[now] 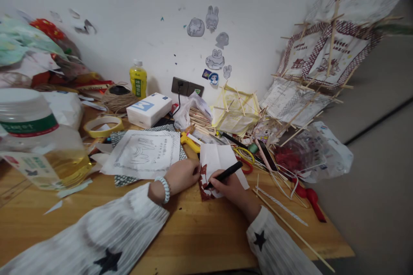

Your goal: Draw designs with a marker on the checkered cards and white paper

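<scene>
A folded white sheet of paper point(217, 154) with dark red-brown colouring along its left and lower edge lies on the wooden table. My left hand point(183, 176), a beaded bracelet at its wrist, is closed with its fingertips at the paper's left edge. In my right hand point(229, 187) is a black marker point(229, 171), its tip down on the reddish part of the paper. Left of my left hand lies a paper with line drawings and writing point(142, 154), on top of a dark patterned sheet point(126, 179). Yellow scissors point(190, 142) lie just beyond the paper.
A large jar point(32, 137) stands at the left, near a tape roll point(103, 126). Behind are a tissue pack point(149, 109), twine point(118, 99) and a yellow drink bottle point(138, 79). Stick-and-paper lanterns point(237, 109) and a phone point(266, 155) are right; a thin stick point(293, 228) reaches the front edge.
</scene>
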{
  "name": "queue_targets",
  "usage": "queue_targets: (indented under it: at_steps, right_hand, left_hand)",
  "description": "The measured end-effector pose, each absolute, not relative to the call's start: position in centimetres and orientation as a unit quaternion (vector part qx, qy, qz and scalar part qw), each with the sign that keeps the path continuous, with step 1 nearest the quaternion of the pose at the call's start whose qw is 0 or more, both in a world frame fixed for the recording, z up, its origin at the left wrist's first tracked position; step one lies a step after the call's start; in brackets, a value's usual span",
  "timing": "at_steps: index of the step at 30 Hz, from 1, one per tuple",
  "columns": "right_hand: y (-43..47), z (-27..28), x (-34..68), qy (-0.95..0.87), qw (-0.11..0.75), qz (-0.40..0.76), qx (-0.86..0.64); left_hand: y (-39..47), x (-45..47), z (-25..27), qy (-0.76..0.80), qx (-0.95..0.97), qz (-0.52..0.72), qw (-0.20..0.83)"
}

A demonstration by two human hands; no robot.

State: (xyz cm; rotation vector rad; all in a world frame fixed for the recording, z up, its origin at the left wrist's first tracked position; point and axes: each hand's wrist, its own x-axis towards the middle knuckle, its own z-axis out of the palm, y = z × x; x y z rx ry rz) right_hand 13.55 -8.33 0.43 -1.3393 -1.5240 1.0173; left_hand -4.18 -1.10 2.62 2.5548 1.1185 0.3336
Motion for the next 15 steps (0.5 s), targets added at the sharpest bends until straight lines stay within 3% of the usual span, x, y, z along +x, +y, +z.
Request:
queue_targets:
  at_steps: [15]
  right_hand:
    - [-8.42,0.58,13.77,-0.632,0.401,0.421,-0.512]
  left_hand:
    - [-1.04,-4.17,2.41,0.390,0.899,0.111,0.166]
